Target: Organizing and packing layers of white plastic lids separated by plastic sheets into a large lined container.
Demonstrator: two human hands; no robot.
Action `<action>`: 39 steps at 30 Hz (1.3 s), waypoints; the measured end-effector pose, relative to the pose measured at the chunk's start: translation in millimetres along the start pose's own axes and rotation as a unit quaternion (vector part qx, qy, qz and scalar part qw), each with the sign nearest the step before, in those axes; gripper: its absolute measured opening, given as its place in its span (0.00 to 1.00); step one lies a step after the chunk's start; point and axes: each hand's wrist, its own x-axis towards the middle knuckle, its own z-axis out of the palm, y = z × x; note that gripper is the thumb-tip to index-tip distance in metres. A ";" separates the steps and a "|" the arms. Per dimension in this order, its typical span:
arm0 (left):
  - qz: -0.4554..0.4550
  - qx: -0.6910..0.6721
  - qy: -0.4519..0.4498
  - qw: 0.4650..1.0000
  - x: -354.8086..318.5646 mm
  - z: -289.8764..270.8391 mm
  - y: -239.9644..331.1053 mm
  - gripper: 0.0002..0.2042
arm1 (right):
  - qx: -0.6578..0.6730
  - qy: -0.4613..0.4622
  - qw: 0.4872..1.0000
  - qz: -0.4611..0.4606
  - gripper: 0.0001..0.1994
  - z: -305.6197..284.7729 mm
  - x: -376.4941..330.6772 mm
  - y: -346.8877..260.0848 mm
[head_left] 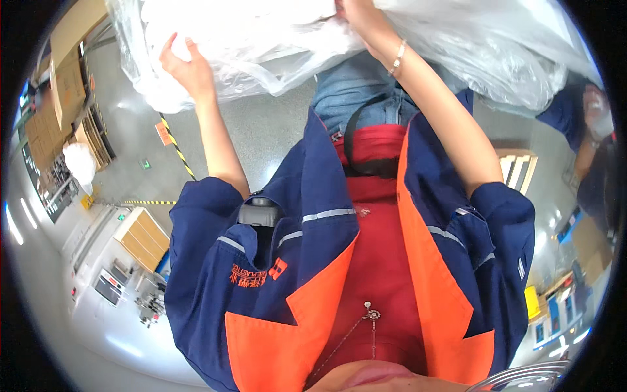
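Note:
A big clear plastic bag point(274, 46) full of white material fills the top of the view. My left hand point(186, 65) presses against the bag's lower left side, fingers spread on the plastic. My right hand point(362, 16) is raised at the bag's top middle, fingers closed on the plastic; a bracelet circles that wrist. Both bare forearms come out of a blue and orange work jacket point(261, 261) worn over a red top.
Grey floor with yellow-black tape point(176, 147) runs at left. Cardboard boxes point(62, 91) are stacked at far left. A bench with boxes and small parts point(134, 261) lies lower left. Another person in blue point(588, 111) is at the right edge, by a wooden pallet point(519, 166).

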 end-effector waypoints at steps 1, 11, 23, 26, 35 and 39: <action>-0.095 0.024 0.041 0.994 -0.9 -12.4 -17.1 0.19 | -0.045 0.003 0.998 0.039 0.33 0.6 0.7 -4.4; -0.264 0.061 -0.021 0.962 -28.2 -55.8 -119.7 0.24 | 0.064 -0.030 0.995 0.063 0.30 -1.8 1.0 -21.0; -0.360 0.181 -0.128 0.906 -3.7 -63.3 -86.0 0.35 | -0.002 -0.047 0.997 0.058 0.29 -0.2 7.7 -31.0; -0.394 0.160 -0.149 0.893 -0.4 -69.9 -91.5 0.37 | -0.023 -0.058 0.996 0.058 0.30 3.3 4.3 -35.4; -0.371 0.043 -0.112 0.921 -11.3 -52.7 -81.3 0.48 | -0.150 -0.078 0.984 0.058 0.30 -2.8 -8.1 -36.8; -0.362 0.055 -0.146 0.919 -19.7 -53.1 -63.8 0.45 | -0.150 -0.084 0.983 0.058 0.30 1.7 -8.5 -39.6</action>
